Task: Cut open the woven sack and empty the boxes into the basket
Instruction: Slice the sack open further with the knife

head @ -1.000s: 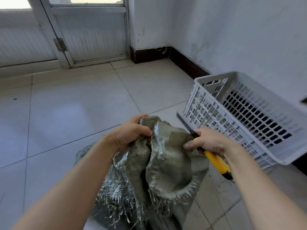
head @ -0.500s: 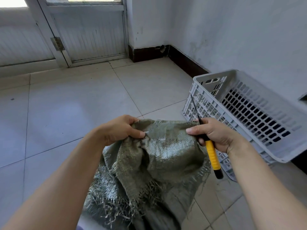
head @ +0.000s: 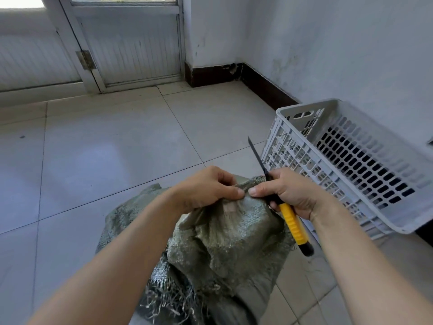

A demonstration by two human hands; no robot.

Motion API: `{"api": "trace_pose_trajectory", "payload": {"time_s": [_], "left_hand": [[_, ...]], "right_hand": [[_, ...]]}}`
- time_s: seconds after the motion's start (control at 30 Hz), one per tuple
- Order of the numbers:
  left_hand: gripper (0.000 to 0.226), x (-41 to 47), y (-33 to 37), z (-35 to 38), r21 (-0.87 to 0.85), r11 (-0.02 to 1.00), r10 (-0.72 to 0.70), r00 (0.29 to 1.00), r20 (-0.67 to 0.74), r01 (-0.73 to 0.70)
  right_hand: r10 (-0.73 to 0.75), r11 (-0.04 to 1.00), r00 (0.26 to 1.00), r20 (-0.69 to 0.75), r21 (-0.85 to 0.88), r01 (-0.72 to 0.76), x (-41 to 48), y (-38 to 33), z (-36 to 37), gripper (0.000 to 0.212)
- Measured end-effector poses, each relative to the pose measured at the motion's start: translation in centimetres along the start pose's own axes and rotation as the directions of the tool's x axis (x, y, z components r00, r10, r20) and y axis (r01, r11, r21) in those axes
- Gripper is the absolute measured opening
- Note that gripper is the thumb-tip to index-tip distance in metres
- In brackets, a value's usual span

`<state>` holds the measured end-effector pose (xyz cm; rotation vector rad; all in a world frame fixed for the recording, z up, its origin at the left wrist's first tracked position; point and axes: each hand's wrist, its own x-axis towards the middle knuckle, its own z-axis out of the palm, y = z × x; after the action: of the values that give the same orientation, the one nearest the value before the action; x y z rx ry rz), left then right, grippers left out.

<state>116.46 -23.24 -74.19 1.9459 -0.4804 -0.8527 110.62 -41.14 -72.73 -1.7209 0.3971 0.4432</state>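
Note:
A grey-green woven sack (head: 232, 240) with frayed edges stands on the tiled floor in front of me. My left hand (head: 208, 188) grips a bunch of its top fabric. My right hand (head: 289, 192) holds a yellow-handled utility knife (head: 293, 222) with its dark blade pointing up and away, and its thumb pinches the sack's top edge right beside my left thumb. A pale patch shows under the stretched weave below my thumbs. A light grey slotted plastic basket (head: 302, 151) stands to the right of the sack. No boxes are visible.
A white wall with a dark skirting board (head: 267, 89) runs behind the basket to the room's corner. A white door (head: 131, 45) with a hinge is at the back left. Bare floor tiles (head: 105, 148) spread to the left and ahead.
My hands have come together on the sack's top edge, thumbs now nearly touching. The sack's top is bunched and pulled up more. The knife blade still points upward.

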Motion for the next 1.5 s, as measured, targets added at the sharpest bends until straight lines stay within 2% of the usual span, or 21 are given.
{"api": "trace_pose_trajectory", "payload": {"time_s": [0.17, 0.33, 0.43, 0.5, 0.6, 0.63, 0.7, 0.8, 0.97, 1.3, 1.5], "left_hand": [[0.005, -0.1, -1.0, -0.7, -0.186, 0.982, 0.005, 0.991, 0.134, 0.021], [0.037, -0.1, -1.4, -0.8, -0.221, 0.974, -0.001, 0.981, 0.193, 0.044], [0.042, 0.0, -1.5, -0.9, -0.221, 0.973, -0.017, 0.973, 0.228, 0.069], [0.027, 0.1, -1.8, -1.2, -0.255, 0.963, -0.027, 0.972, 0.232, 0.087], [0.003, 0.2, -2.3, -1.7, -0.315, 0.944, -0.052, 0.989, 0.136, 0.093], [0.008, 0.3, -2.4, -1.8, -0.326, 0.941, -0.062, 0.994, 0.094, 0.089], [0.020, 0.4, -2.5, -2.0, -0.370, 0.924, -0.077, 0.995, 0.058, 0.094], [0.018, 0.2, -2.0, -2.0, -0.449, 0.888, -0.068, 0.994, 0.084, 0.099], [0.026, 0.2, -1.6, -1.8, -0.517, 0.854, -0.030, 0.998, 0.057, 0.055], [0.026, -0.1, -1.4, -2.0, -0.520, 0.850, -0.047, 0.996, 0.077, 0.080], [0.033, -0.1, -1.7, -2.1, -0.503, 0.862, -0.047, 0.997, 0.057, 0.069]], "right_hand": [[0.003, 0.999, 1.000, 0.003, 0.048, -0.003, 0.1, 0.3, -0.4, 0.012], [-0.010, 0.997, 0.999, -0.051, 0.078, 0.014, 0.5, 0.2, -0.5, 0.017], [-0.018, 0.998, 0.996, -0.091, 0.056, 0.023, 0.6, 0.2, -0.2, 0.017], [-0.045, 0.997, 0.992, -0.121, -0.073, 0.036, 0.3, 0.0, -0.1, 0.017], [-0.117, 0.918, 0.983, -0.145, -0.394, 0.051, -0.7, -0.9, -0.7, 0.058], [-0.119, 0.893, 0.983, -0.140, -0.448, 0.044, -1.1, -1.4, -1.0, 0.065], [-0.071, 0.890, 0.994, -0.085, -0.456, 0.024, -1.9, -2.1, -1.5, 0.060], [0.002, 0.838, 1.000, -0.031, -0.545, -0.019, -2.6, -2.2, -1.3, 0.044], [0.008, 0.725, 1.000, -0.026, -0.689, -0.024, -2.3, -1.9, -1.1, 0.042], [0.022, 0.714, 0.998, -0.060, -0.698, -0.058, -2.6, -2.2, -0.8, 0.041], [-0.036, 0.702, 0.996, -0.077, -0.712, -0.030, -2.4, -2.1, -0.5, 0.041]]}}
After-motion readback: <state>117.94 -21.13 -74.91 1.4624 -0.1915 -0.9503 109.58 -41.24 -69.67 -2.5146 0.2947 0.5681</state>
